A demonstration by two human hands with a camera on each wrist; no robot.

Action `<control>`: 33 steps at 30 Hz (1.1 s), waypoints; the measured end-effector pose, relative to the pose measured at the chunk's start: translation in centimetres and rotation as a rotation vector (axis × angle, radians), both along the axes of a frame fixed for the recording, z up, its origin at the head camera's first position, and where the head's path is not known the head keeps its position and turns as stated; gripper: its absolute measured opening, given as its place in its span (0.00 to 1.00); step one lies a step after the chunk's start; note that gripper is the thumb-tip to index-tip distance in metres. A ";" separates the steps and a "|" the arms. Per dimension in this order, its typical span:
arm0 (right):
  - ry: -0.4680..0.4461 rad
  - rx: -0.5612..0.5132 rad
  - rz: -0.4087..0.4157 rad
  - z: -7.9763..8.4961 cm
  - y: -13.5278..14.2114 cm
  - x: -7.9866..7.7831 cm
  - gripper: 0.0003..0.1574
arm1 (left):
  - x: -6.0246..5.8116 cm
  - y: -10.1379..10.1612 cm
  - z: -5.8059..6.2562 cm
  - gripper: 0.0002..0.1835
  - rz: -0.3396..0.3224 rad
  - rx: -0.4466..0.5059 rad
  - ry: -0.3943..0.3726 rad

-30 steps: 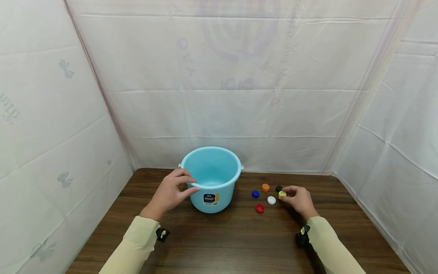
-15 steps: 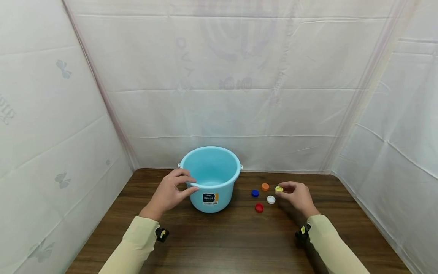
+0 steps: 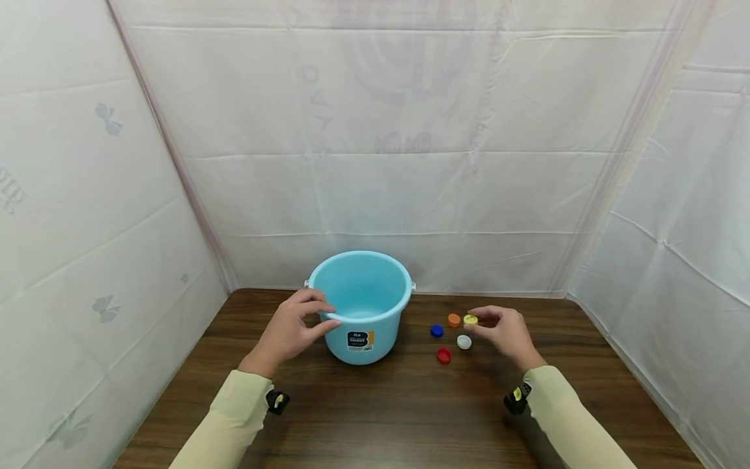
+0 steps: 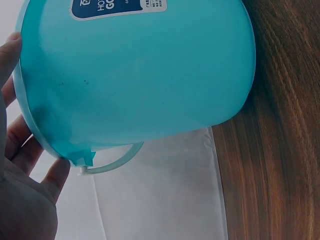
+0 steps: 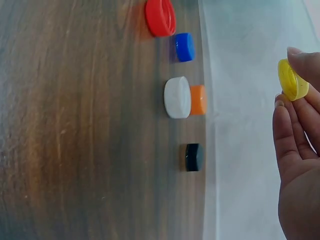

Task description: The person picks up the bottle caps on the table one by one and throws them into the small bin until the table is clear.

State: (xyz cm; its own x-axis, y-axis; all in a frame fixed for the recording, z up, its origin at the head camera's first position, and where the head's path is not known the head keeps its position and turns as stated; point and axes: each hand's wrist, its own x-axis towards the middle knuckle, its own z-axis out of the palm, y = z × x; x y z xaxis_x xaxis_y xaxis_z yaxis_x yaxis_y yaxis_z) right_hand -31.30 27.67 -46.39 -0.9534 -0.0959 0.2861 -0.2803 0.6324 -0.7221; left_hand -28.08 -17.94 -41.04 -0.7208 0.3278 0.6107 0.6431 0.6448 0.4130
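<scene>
A light-blue bucket (image 3: pixel 387 335) with a label stands upright on the table. My left hand (image 3: pixel 288 329) grips its near-left rim, thumb outside and fingers over the edge; the left wrist view shows the same hold on the bucket wall (image 4: pixel 150 85). Between thumb and fingertips of my right hand (image 3: pixel 508 333) is a yellow bottle cap (image 3: pixel 471 320), raised off the table in the right wrist view. Below it lie a white cap (image 3: pixel 464 342), an orange cap (image 3: pixel 454 320), a blue cap (image 3: pixel 437 331) and a red cap (image 3: pixel 443 355). A black cap (image 5: pixel 193 157) is hidden in the head view.
The dark wooden table (image 3: pixel 375 417) is enclosed by white sheeting (image 3: pixel 375 195) at the back and both sides. Against the bucket's side hangs a pale handle (image 4: pixel 117 164). The bucket stands close to the back sheet, left of the caps.
My right hand has lifted the yellow cap and moved it a little to the left and up. The black cap has passed out of sight behind the hand. The left hand keeps its place.
</scene>
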 end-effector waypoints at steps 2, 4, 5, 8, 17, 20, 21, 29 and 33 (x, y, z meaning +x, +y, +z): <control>-0.005 -0.015 0.012 0.3 -0.3 0.2 0.23 | 0.0 0.0 0.0 0.09 -0.001 -0.003 0.003; -0.006 -0.033 0.023 0.7 -0.6 0.3 0.23 | 0.0 0.0 0.0 0.09 -0.001 -0.004 0.003; -0.008 -0.045 0.030 0.8 -0.7 0.3 0.23 | 0.0 0.0 0.0 0.09 0.000 -0.004 0.003; -0.015 -0.079 0.045 1.2 -1.1 0.3 0.22 | 0.0 0.0 -0.1 0.09 0.002 -0.004 0.003; -0.002 -0.127 0.066 2.4 -2.1 0.5 0.21 | -0.2 0.0 -0.2 0.09 0.002 0.002 0.007; 0.005 -0.125 0.071 2.8 -2.4 0.6 0.21 | -0.2 -0.1 -0.2 0.10 0.002 0.005 -0.001; 0.005 -0.124 0.074 2.9 -2.5 0.6 0.21 | -0.2 -0.1 -0.2 0.10 0.004 0.006 -0.006; 0.014 -0.141 0.098 3.7 -3.4 0.7 0.22 | -0.1 -0.1 -0.1 0.10 0.005 0.003 -0.011; 0.027 -0.139 0.104 4.0 -3.7 0.7 0.24 | -0.2 -0.1 -0.2 0.09 0.004 0.001 -0.007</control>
State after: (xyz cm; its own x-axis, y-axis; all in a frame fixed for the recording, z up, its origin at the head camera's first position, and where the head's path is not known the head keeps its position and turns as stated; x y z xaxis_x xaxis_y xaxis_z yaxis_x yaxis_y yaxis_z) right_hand -30.57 23.96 -42.38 -0.9321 -0.1511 0.3291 -0.3595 0.4941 -0.7916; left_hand -28.26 -18.03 -41.22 -0.7262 0.3243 0.6062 0.6377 0.6471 0.4178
